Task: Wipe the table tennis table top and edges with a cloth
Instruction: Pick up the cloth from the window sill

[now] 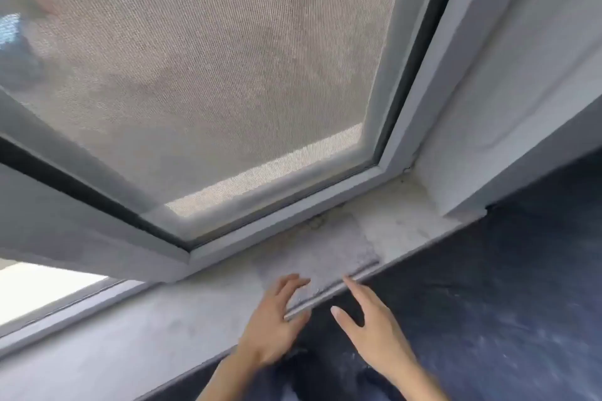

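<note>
A grey window frame (97, 231) crosses the left of the picture, with a bright gap at the lower left and a mesh screen (202, 75) filling the upper left and centre. Below the frame a pale sill (130, 329) runs from the lower left up toward the right of centre. On the sill at lower centre lies a flat grey cloth (325, 254), its near edge hanging just over the sill's lip. The left hand (273, 322) is at the bottom centre, fingers spread and nearly straight, fingertips resting on the cloth's near left part; it grips nothing. Just to its right the right hand (371, 332) is open too, fingers straight and apart, forefinger tip at the cloth's near edge, thumb held off below. To the right of the sill stands a white wall (508, 101). A dark blue dusty surface (505, 303) fills the lower right, below the sill.
</note>
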